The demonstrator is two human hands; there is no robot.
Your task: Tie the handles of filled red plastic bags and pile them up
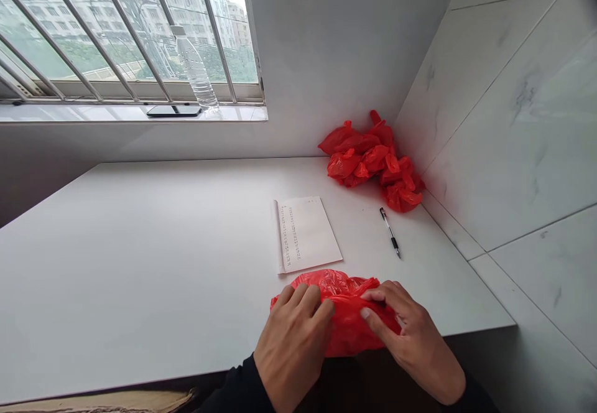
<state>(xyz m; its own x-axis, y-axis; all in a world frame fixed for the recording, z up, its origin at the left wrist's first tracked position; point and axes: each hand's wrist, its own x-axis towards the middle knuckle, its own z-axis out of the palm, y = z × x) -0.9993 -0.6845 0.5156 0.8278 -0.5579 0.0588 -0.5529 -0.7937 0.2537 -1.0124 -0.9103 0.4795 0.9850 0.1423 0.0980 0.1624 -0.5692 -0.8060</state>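
Note:
A crumpled red plastic bag (345, 320) lies at the front edge of the white table, between my two hands. My left hand (296, 332) grips its left side, the fingers curled into the plastic. On the other side, my right hand (408, 332) pinches a fold of the bag between thumb and fingers. Whatever the bag contains is hidden. Just beyond it rests a sheet-like notepad (310, 232) with columns of small handwriting. A black-and-clear pen (390, 232) lies to the right of the pad.
Several knotted red plastic bags (368, 158) are heaped in the table's back right corner, against the tiled wall (522, 120). A water bottle (196, 71) and a dark flat object (173, 111) stand on the windowsill behind the white table (163, 264).

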